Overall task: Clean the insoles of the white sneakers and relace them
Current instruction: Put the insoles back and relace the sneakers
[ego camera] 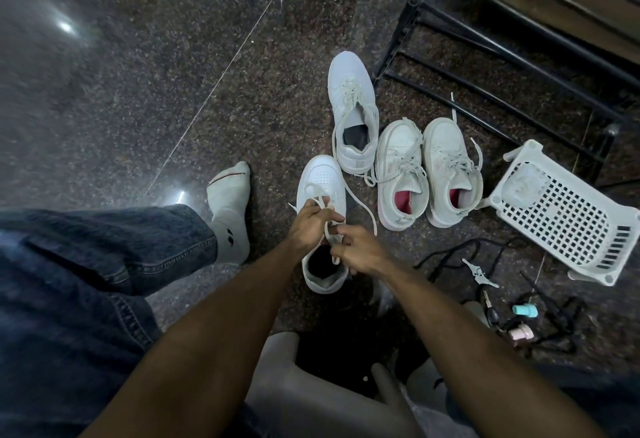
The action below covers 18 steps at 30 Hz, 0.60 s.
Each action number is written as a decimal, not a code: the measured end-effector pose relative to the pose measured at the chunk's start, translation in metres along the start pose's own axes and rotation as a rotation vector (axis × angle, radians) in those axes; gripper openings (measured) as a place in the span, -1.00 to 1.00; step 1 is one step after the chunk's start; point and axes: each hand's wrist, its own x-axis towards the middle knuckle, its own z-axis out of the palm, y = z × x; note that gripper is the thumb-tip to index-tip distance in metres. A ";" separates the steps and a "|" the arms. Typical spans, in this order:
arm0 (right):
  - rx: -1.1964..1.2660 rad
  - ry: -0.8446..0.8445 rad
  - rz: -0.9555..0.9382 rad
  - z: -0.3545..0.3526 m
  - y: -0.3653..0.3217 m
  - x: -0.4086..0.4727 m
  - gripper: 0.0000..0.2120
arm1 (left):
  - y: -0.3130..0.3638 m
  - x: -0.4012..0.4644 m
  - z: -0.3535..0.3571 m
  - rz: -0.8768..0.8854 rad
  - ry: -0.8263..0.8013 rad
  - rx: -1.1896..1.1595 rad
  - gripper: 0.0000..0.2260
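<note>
A white sneaker (320, 181) stands on the dark stone floor in front of me, toe pointing away. My left hand (308, 226) pinches its white lace (362, 209) over the tongue. My right hand (360, 250) pinches the lace at the eyelets on the shoe's right side. One loose lace end trails off to the right. Its partner sneaker (351, 91) stands farther away, laced, with a dark insole showing.
Two more white sneakers with red insoles (401, 174) (450, 167) stand to the right. A white plastic basket (561, 212) lies tipped over beyond them, near a black metal rack (502, 39). Black laces (450, 257) and small items litter the floor. My socked foot (230, 205) is left.
</note>
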 end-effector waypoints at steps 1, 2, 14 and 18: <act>-0.016 0.039 -0.017 0.003 0.003 0.005 -0.90 | 0.002 -0.001 0.000 -0.007 0.003 -0.011 -0.90; -0.029 0.086 -0.039 0.006 0.006 0.009 -0.95 | 0.003 -0.002 0.000 -0.010 0.001 -0.013 -0.90; 0.636 0.107 0.305 0.005 -0.001 0.016 -0.88 | -0.017 -0.026 -0.030 0.204 -0.004 0.746 -0.93; 0.585 0.095 0.334 0.000 -0.008 0.018 -0.91 | -0.016 -0.031 -0.031 0.424 0.068 0.998 -0.91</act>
